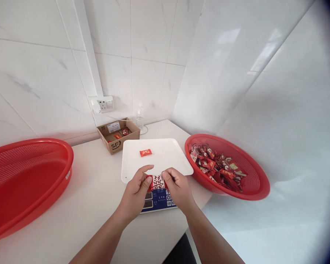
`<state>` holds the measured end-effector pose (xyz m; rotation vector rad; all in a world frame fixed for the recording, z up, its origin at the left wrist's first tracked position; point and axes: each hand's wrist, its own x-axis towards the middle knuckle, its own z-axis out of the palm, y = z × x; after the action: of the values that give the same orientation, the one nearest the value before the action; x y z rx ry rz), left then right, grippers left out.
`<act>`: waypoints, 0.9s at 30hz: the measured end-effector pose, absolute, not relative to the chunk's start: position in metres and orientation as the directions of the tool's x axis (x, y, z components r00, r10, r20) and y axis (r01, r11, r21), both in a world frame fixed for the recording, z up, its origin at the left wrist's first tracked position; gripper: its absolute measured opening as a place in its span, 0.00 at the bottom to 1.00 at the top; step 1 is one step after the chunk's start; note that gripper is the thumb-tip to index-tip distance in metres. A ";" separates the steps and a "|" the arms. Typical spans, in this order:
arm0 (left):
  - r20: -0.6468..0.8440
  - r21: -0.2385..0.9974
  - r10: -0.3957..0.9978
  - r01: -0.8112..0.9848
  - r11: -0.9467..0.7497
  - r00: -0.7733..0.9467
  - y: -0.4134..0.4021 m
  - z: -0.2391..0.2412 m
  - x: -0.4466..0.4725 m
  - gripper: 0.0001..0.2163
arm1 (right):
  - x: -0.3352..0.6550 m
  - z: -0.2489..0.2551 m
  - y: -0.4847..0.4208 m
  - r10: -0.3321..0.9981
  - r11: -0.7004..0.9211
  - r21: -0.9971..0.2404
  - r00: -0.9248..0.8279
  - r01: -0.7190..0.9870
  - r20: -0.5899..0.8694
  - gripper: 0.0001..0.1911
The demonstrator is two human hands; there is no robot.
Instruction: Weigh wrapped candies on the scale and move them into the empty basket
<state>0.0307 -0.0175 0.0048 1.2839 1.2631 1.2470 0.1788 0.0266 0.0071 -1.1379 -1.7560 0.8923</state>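
Note:
Between my two hands is a red-and-white wrapped candy point(158, 182) with a printed red character on its face. My left hand point(137, 189) pinches its left end, index finger stretched out above it. The right end is pinched by the thumb and fingers of my right hand point(178, 187). Both hands are over the front of a scale, whose blue panel point(161, 205) shows beneath the candy. On the scale's white tray point(170, 154) lies one small red wrapped candy point(145, 152), beyond my fingers.
A red basket point(260, 190) at the right holds many wrapped candies point(217, 165). At the left stands another large red basket point(63, 154). Behind the scale are a cardboard box point(117, 145) with a few candies, a clear bottle point(139, 116) and a wall socket point(103, 104) with a cable.

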 end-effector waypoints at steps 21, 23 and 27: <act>0.102 0.990 0.954 0.127 -0.068 -0.281 -0.009 0.013 0.007 0.21 | 0.197 0.005 0.104 0.929 0.368 -0.736 -0.254 0.568 0.269 0.16; 0.104 0.989 0.953 0.131 -0.069 -0.283 -0.010 0.015 0.005 0.20 | 0.197 0.002 0.120 0.941 0.338 -0.637 -0.267 0.693 0.209 0.14; 0.091 0.989 0.959 0.141 -0.054 -0.268 -0.011 0.018 0.004 0.19 | 0.195 -0.001 0.127 0.940 0.338 -0.337 -0.298 0.879 0.165 0.16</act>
<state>0.0042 -0.0107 0.0177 1.2196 1.4801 1.4038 0.1949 0.1267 -0.0013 -1.6155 -2.2769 0.2595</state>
